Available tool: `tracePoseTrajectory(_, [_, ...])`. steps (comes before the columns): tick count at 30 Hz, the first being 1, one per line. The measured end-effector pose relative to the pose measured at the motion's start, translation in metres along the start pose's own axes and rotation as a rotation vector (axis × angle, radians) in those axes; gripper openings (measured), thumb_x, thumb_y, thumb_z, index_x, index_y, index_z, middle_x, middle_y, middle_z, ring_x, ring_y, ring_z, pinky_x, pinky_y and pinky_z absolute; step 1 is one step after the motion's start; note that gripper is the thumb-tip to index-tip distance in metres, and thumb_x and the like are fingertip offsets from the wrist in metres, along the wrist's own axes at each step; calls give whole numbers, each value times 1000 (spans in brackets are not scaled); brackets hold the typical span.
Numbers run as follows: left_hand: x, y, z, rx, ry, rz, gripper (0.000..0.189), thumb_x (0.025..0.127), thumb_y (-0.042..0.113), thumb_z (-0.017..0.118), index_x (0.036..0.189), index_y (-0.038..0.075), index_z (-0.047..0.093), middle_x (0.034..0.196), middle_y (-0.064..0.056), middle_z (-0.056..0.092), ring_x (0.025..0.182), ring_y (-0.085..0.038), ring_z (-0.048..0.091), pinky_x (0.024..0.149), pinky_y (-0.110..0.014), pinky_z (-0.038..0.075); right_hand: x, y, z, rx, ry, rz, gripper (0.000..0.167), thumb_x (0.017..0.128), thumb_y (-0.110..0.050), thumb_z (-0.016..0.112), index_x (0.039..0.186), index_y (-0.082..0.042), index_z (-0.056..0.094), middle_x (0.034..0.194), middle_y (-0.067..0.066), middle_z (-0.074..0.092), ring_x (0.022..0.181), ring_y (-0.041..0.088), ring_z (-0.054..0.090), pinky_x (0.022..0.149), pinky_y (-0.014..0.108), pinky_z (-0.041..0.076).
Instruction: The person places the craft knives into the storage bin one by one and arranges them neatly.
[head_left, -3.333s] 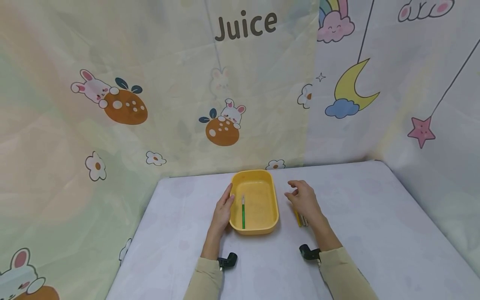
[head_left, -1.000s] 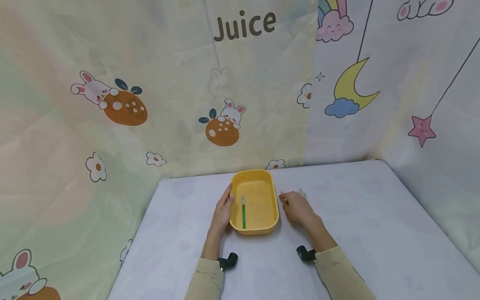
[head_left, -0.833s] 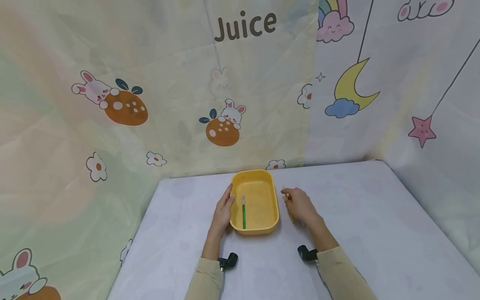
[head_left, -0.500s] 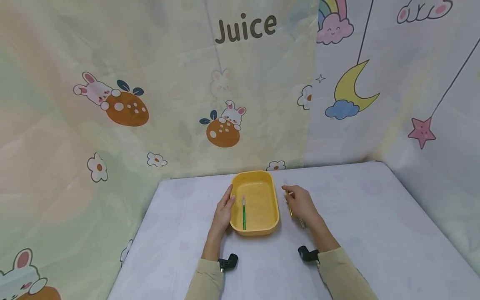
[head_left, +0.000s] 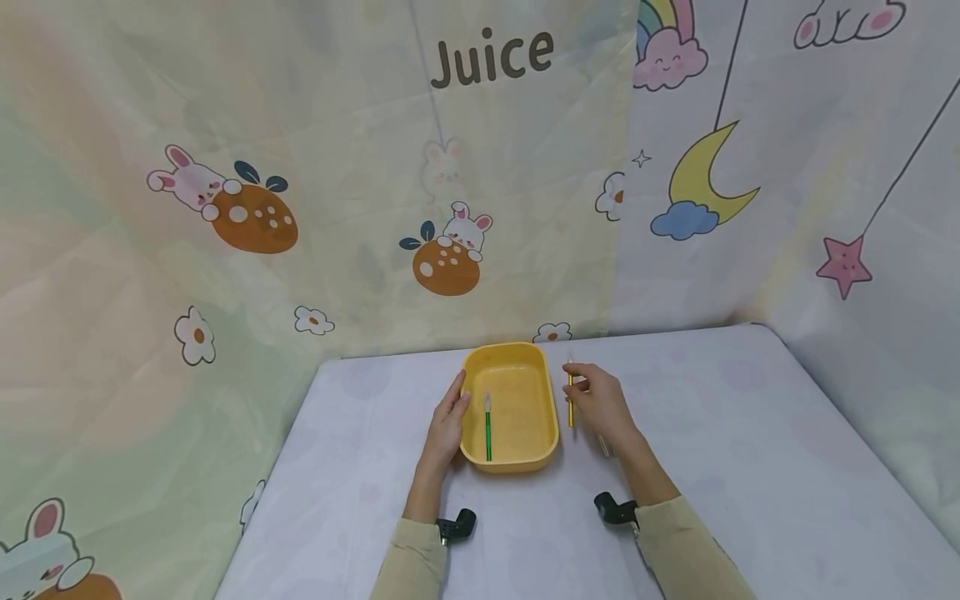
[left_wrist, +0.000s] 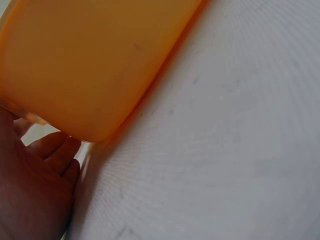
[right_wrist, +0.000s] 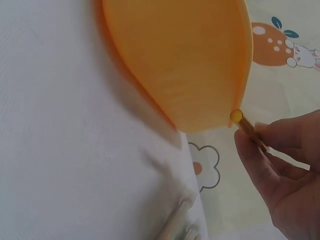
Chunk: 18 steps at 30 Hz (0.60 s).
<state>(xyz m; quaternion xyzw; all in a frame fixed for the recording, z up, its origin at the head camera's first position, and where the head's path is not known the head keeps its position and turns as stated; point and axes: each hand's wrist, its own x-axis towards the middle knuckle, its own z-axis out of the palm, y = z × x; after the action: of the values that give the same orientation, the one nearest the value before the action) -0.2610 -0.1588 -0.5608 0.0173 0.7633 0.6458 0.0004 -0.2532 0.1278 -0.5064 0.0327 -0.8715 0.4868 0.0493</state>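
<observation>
My left hand (head_left: 446, 425) holds the left side of a yellow plastic tray (head_left: 551, 417), thumb at the rim and fingers along the outer wall; the left wrist view shows those fingers (left_wrist: 62, 152) by the tray's end. Inside the tray lies a slim green pen-like stick (head_left: 488, 433) with a pale pointed tip. Just right of the tray, my right hand (head_left: 603, 404) pinches a similar yellow pen-like stick (head_left: 571, 412) between thumb and fingers, pale tip pointing away. In the right wrist view, the round butt of the yellow stick (right_wrist: 236, 116) overlaps the tray's lower corner.
Silvery pen-like sticks (head_left: 604, 446) lie on the white-covered table (head_left: 750, 467) beneath my right wrist, partly hidden; their ends (right_wrist: 177, 217) show in the right wrist view. A printed cloth backdrop (head_left: 360, 250) stands behind the table and along its sides.
My right hand has picked the yellow stick out from beside the silvery ones, lifted it and turned it nearly straight beside the tray. The left hand, tray and green stick have stayed put.
</observation>
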Motion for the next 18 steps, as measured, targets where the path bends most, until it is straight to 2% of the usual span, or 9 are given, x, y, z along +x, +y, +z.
tracePoseTrajectory(5, [0, -1, -1, -36, -9, 15, 50, 113, 31, 43, 162, 33, 36, 170, 10, 29, 161, -17, 18, 133, -47, 14, -1, -6, 1, 69, 4, -7, 42, 102, -8, 67, 143, -6, 60, 131, 17, 64, 82, 19, 76, 78, 41, 66])
tracePoseTrajectory(8, [-1, -1, -1, -36, -8, 15, 50, 113, 32, 43, 162, 33, 36, 170, 11, 30, 161, -17, 19, 133, -47, 14, -2, -9, 2, 109, 19, -19, 42, 102, -10, 67, 143, -6, 60, 126, 17, 66, 80, 19, 76, 81, 48, 65])
tracePoseTrajectory(10, [-2, 0, 0, -34, -6, 11, 50, 113, 33, 43, 162, 33, 36, 170, 11, 30, 161, -16, 19, 133, -47, 15, -2, -13, 2, 114, 29, -25, 42, 102, -11, 67, 143, -7, 60, 124, 16, 67, 80, 18, 77, 81, 47, 66])
tracePoseTrajectory(15, [-2, -1, 0, -31, -4, 4, 50, 113, 33, 43, 162, 34, 36, 170, 13, 30, 161, -14, 19, 133, -46, 15, -2, -19, 4, 102, 43, -78, 46, 99, -8, 71, 143, -8, 60, 132, 15, 65, 86, 21, 77, 74, 30, 65])
tracePoseTrajectory(18, [-2, -1, 0, -31, -6, 12, 50, 113, 31, 43, 162, 33, 35, 170, 11, 29, 161, -17, 18, 133, -48, 14, 0, -22, 6, 107, 44, -106, 48, 97, -5, 73, 143, -7, 61, 135, 17, 64, 90, 24, 77, 70, 24, 63])
